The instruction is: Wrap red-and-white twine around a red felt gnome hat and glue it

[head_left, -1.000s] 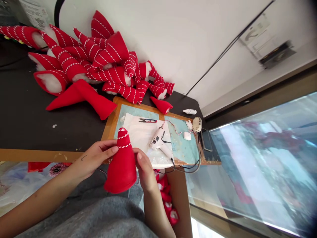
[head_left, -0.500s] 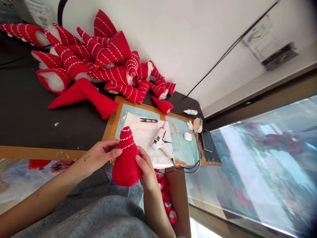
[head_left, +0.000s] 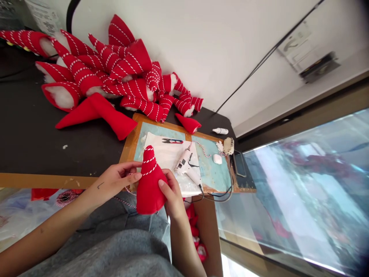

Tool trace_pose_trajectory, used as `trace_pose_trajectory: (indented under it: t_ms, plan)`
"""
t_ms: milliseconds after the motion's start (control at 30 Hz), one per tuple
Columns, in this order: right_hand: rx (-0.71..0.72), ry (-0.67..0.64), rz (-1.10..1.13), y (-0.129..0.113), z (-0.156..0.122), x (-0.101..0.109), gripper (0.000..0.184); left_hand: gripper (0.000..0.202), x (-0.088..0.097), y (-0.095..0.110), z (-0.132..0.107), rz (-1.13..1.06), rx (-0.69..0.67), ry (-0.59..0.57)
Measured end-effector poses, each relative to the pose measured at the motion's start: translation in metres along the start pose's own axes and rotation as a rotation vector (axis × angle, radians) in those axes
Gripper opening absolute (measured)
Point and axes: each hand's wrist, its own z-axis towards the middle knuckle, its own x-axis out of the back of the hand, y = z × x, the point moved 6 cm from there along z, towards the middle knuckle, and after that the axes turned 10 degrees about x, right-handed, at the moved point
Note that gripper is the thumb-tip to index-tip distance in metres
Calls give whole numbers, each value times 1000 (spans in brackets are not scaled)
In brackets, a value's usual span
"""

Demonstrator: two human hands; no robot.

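Both the left fingers (head_left: 135, 176) and right fingers (head_left: 163, 184) press closed on the red felt cone (head_left: 150, 190) at lower centre of the frame, now squeezed narrower and shifted rightward, its twine-wrapped tip upright.

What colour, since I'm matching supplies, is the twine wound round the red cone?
The twine is red and white, clearest in the head view.

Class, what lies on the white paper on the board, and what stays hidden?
Thread snips and a hot glue gun lie on the white paper. The red felt cone hides its lower left corner; anything there cannot be seen.
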Motion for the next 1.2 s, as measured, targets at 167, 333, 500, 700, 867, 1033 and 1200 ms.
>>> trace_pose_trajectory:
  t_ms: [167, 333, 500, 700, 867, 1033, 1200]
  plan:
    - [-129, -59, 99, 11, 0, -4, 54, 59, -11, 6, -6, -10, -42, -151]
    - [30, -70, -30, 3, -1, -8, 67, 60, -9, 2, -4, -16, -32, -46]
    - [44, -34, -148, -2, -3, -11, 84, 57, -2, 0, -4, -33, -39, 43]
    - [-97, -71, 141, 7, -1, -14, 55, 65, -4, 4, -3, 15, -29, -64]
    - [-18, -58, 115, 5, 2, -13, 57, 54, -3, 9, -4, 37, -68, -4]
    - [38, -1, -77, 2, 2, -11, 69, 44, 0, 13, -4, 149, -171, 118]
    - [-14, 101, 8, 11, 2, -5, 49, 45, 2, 18, -9, 213, -184, 140]
